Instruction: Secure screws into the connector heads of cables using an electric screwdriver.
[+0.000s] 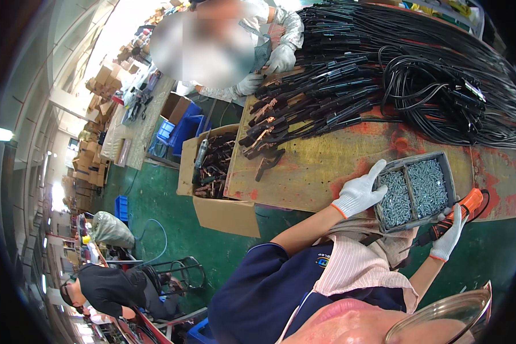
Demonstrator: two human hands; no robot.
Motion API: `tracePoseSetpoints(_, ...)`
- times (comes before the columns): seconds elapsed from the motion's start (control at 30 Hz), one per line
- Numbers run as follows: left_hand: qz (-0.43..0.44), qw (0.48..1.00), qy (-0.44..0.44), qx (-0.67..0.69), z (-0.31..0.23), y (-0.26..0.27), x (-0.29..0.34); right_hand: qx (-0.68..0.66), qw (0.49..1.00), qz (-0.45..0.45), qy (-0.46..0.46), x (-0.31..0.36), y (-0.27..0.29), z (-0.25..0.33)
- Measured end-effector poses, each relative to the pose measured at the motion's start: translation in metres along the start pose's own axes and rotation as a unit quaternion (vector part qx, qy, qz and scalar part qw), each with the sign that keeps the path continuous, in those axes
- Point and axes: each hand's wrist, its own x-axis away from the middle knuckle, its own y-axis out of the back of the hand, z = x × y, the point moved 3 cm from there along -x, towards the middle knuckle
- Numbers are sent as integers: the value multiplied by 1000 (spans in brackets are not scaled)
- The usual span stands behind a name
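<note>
A dark two-compartment tray full of small silvery screws is at the table's near edge, right of centre. On its left wall is my left hand in a white glove, fingers curled at the rim and thumb stretched upward. My right hand, also gloved, grips an orange and black electric screwdriver beside the tray's near right corner. The screwdriver's thin bit points down and left, away from the tray. Part of the right hand's grip is hidden behind the tool.
Black cables with dark connectors cover the table's far side, and a coiled bundle lies behind the tray. An open cardboard box of copper-coloured parts stands left of the worn table. Across from me, a co-worker's gloved hands are at the cables.
</note>
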Motion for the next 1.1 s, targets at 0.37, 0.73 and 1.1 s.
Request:
tracePoseSetpoints(0.37, -19, 997, 40, -63, -20, 33, 14, 25, 996, 62, -54, -2, 20, 4)
tracePoseSetpoints(0.73, -19, 997, 26, -67, -9, -4, -6, 0, 995, 78, -69, -4, 23, 2)
tracePoseSetpoints(1.1, -53, 995, 41, -79, -6, -5, -6, 40, 993, 63, -94, -15, 33, -6)
